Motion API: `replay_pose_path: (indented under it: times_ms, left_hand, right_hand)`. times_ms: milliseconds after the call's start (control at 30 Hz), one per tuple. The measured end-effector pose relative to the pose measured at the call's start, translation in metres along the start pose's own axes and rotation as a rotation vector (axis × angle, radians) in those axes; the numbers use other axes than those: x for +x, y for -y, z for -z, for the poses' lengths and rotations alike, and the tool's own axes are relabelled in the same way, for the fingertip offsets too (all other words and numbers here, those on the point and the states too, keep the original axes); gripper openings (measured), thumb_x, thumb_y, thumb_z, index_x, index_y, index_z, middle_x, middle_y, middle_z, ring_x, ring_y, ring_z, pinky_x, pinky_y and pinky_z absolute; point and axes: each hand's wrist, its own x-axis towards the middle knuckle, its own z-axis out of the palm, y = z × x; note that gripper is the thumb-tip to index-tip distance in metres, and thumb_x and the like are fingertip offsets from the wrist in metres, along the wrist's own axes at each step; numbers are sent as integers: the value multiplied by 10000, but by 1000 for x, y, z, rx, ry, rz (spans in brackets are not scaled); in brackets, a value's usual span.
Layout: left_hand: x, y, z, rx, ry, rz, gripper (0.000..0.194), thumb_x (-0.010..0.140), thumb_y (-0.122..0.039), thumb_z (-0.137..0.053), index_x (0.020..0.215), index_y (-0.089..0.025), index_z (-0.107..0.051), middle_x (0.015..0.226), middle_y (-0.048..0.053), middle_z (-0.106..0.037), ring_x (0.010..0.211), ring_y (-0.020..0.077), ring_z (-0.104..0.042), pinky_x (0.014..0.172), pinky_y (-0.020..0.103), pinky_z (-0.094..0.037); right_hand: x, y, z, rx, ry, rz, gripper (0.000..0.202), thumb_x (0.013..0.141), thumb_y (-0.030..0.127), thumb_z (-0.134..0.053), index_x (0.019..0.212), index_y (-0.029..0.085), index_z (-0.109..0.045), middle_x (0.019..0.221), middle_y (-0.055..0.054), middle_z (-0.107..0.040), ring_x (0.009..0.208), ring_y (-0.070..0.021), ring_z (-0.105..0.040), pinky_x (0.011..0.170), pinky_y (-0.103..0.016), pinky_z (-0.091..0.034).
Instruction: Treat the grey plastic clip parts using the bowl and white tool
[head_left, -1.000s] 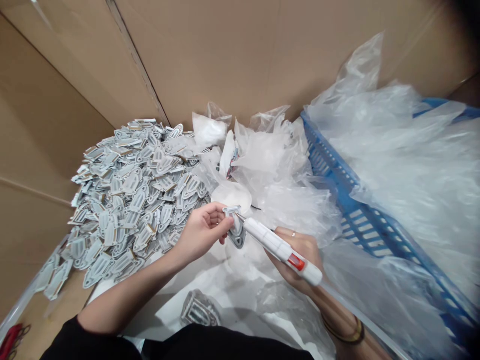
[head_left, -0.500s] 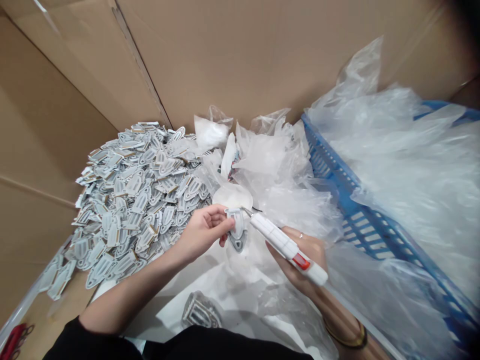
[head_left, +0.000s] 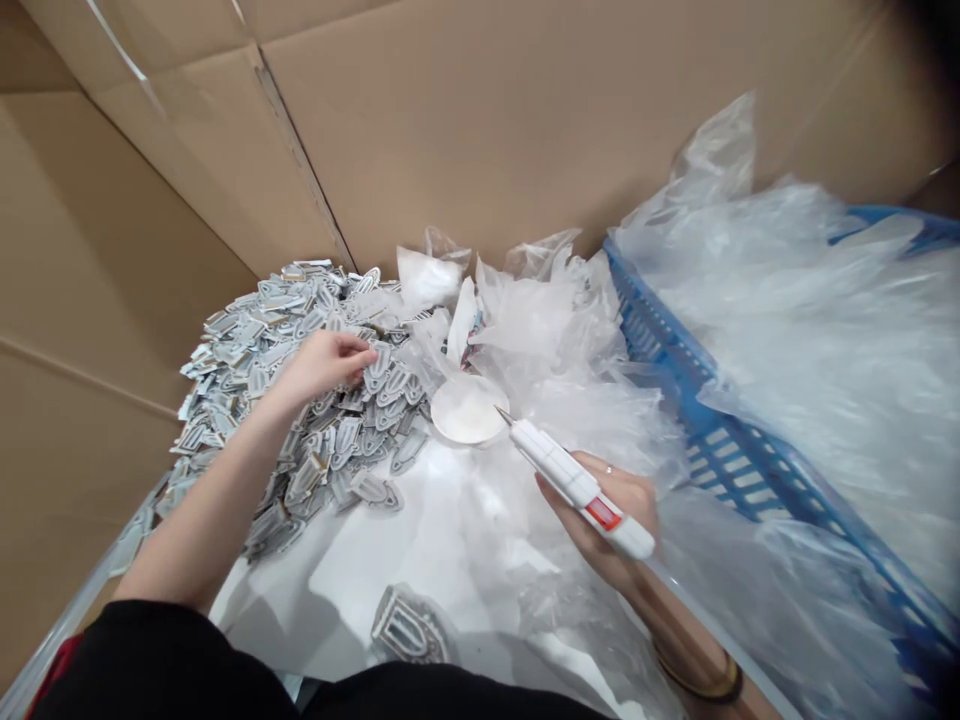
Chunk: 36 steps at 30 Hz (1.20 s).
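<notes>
My left hand (head_left: 330, 362) is over the right part of a large pile of grey plastic pieces (head_left: 259, 335), its thumb and fingers pinched at one small grey piece (head_left: 377, 367). The fingers of my right hand (head_left: 611, 500) wrap round a white pen-like tool (head_left: 566, 475) with a red-orange window and a thin metal tip. That tip points up and left, at the right edge of a round white dish (head_left: 470, 409). Several grey pieces lie loose at the pile's front edge, left of the dish.
A blue basket (head_left: 724, 420) heaped with clear plastic bags (head_left: 840, 320) stands at the right. More bags (head_left: 540, 320) lie behind the dish. Cardboard walls (head_left: 465, 130) rise at the back and left. A bagged bundle of grey pieces (head_left: 409, 630) rests near my body.
My left hand has moved up and left from beside the tool's tip to the pile. The grey piece it held there is gone from that place. My right hand stays nearly still with the tool.
</notes>
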Motion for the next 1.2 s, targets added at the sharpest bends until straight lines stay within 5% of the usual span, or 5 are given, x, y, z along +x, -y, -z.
replay_pose_path:
  times_ms: [267,333,467,567,1200]
  left_hand:
    - [-27,1,9,401,-190,-190,278,898,-377,-524,913,-184,-724,650,28,-679,607,188,-590,631,262,-398]
    - [-60,-3,2,422,-18,-292,283,910,-400,-533,988,-198,-715,764,38,-707,631,179,-600,631,262,-410]
    - [-131,-2,-30,336,677,-528,358,831,-331,-703,1178,-251,-661,1110,61,-712,911,218,-673,743,274,-479]
    - [-166,8,-58,386,843,-751,571,740,-241,-791,1269,-224,-577,1207,105,-650,1009,261,-629,842,322,-481]
    - [-145,19,-105,14,203,-546,282,938,-254,-557,1207,-168,-553,1053,111,-609,906,196,-621,780,295,-516]
  right_hand:
    - [2,2,1,23,-22,-20,280,907,184,-579,636,203,-510,602,13,-552,487,-92,-509,470,-214,-402]
    - [2,2,1,21,-17,-20,270,903,179,-581,642,202,-514,603,14,-555,486,-91,-512,467,-213,-399]
    - [2,2,1,-16,-4,-10,259,905,179,-578,653,200,-524,611,16,-565,482,-87,-522,466,-211,-391]
    - [1,2,1,-29,-3,-9,251,909,191,-581,663,201,-530,616,16,-562,502,-95,-544,483,-214,-401]
    - [-3,-7,1,-51,-13,-69,248,901,206,-602,661,201,-542,630,7,-569,502,-107,-532,479,-235,-387]
